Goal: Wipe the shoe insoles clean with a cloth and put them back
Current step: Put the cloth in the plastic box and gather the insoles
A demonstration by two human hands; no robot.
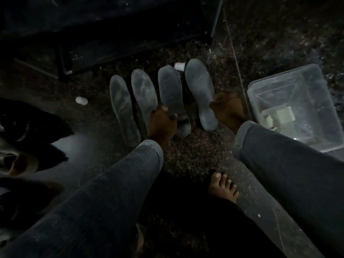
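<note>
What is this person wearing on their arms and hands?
Both arms are in dark grey, ribbed knit sleeves with paler cuffs, the left sleeve and the right sleeve alike. The left hand and right hand are bare: no gloves. The dim light hides any rings or watch.

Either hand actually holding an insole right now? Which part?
Left hand has its fingers on the third insole at mid-length. Right hand touches the fourth insole along its right edge. Too dark to confirm a real grip.
</note>
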